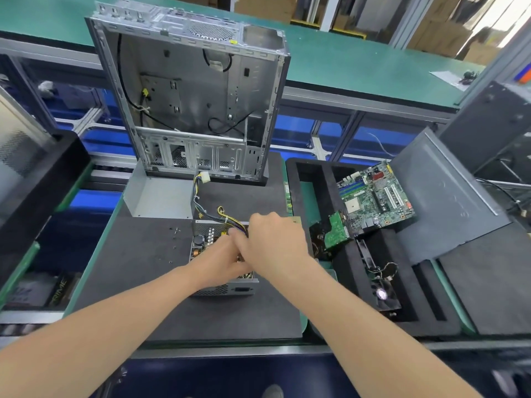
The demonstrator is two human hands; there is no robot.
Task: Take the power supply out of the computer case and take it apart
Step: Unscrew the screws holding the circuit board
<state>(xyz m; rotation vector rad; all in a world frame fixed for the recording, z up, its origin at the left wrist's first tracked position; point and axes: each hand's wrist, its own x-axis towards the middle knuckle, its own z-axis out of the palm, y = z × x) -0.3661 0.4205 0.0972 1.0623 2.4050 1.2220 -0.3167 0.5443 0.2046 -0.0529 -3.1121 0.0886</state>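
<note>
While the opened PSU (224,290) sits on the black mat (129,268) before the PC case (189,96), R hand (273,242) curls at its wires (209,214), L hand (227,262) fingers hidden, so can't tell either grip.

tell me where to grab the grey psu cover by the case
Pinch the cover by a wall's top edge, from above: it seems to lie open side up on the mat, so the thin walls stand free and the base lies flat.
</note>
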